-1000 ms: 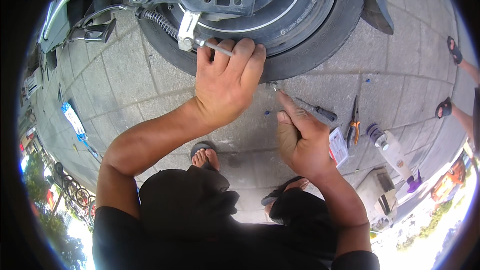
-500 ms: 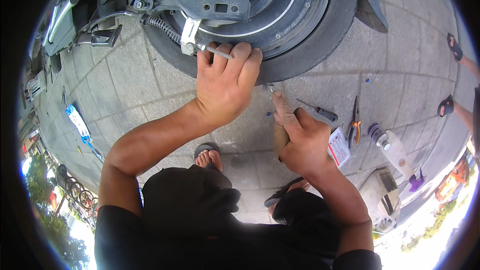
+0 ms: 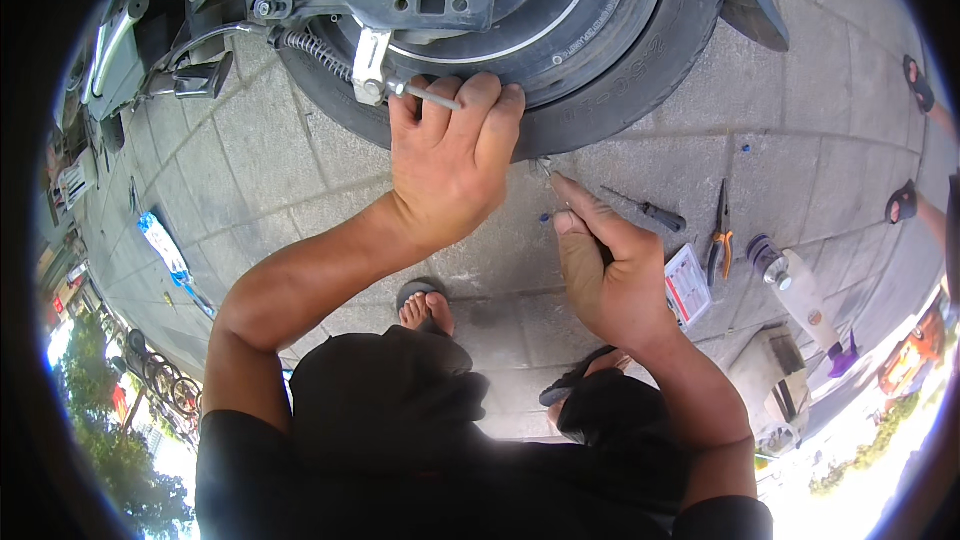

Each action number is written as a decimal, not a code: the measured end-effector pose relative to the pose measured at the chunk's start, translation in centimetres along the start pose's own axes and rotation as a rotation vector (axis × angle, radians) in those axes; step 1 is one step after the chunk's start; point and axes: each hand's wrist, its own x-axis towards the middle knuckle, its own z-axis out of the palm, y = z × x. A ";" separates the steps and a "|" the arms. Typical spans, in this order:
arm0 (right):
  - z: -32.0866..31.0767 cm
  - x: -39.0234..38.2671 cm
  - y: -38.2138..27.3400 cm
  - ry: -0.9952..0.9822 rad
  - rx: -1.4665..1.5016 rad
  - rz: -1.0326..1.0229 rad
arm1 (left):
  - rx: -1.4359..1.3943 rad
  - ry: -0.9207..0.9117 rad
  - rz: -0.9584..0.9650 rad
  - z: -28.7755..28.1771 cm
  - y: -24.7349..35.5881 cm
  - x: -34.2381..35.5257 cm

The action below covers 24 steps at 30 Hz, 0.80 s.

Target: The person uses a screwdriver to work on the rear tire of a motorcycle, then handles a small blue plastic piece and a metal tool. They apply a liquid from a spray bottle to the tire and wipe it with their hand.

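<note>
A black tyre on a scooter wheel stands at the top of the view. My left hand grips it from the near side, fingers curled over the sidewall. Just above those fingers lies a threaded brake rod, ending at a silver lever beside a spring. Low by the tyre is my right hand, index finger stretched toward the tread and the other fingers folded out of sight. A small shiny metal tip shows at the index fingertip; whatever the palm encloses is hidden.
On the paving right of my right hand lie a screwdriver, orange-handled pliers, a red-and-white package and a clear bottle. A blue-and-white packet lies left. Another person's sandalled foot is at far right.
My right hand has shifted slightly right, its thumb now showing apart below the index finger. The left hand keeps its grip on the tyre. The whole view has shifted a little.
</note>
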 end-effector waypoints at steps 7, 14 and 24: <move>-0.4 0.3 -1.6 -0.168 -0.373 -0.044 | 0.008 -0.039 -0.018 -0.7 -0.2 -0.6; 1.1 0.1 -1.3 -0.018 -0.029 0.109 | 0.029 -0.031 0.015 -0.5 -0.7 -0.4; 2.3 -0.3 -2.0 0.011 -0.359 -0.155 | -0.128 0.092 -0.064 -3.9 1.0 -5.5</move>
